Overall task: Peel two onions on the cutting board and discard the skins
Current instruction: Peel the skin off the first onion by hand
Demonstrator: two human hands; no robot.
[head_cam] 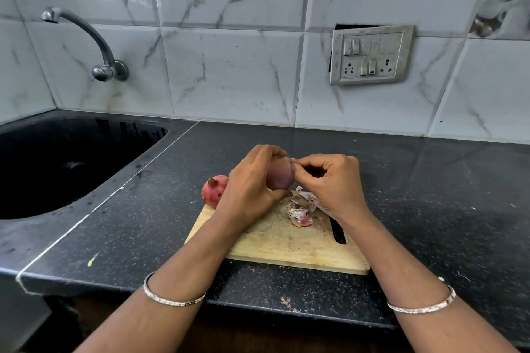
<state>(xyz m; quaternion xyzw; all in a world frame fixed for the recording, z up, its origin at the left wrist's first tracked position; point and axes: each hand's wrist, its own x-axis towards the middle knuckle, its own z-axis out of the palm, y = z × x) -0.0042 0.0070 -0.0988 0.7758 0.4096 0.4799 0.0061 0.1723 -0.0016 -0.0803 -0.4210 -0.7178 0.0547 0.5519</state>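
Near the front edge of the dark worktop (415,180), bare to the right, the cutting board (286,243) is carrying skins (299,213). Above it the left hand (249,189) is gripping one onion (281,178), right hand (335,186) fingers pinching its top; the second onion (213,190) is sitting at the board's far-left corner.

You have a black speckled tabletop (415,180) as the base of the scene, with a dark sink (57,163) sunk into its left end. Above that sink a curved metal tap (86,40) comes out of the white marble-patterned wall tiles (235,71), and to the right of the tap, on the same tiles, a switch and socket panel (371,55) is mounted. Near the tabletop's middle a knife (335,228) lies partly hidden, its dark handle showing.
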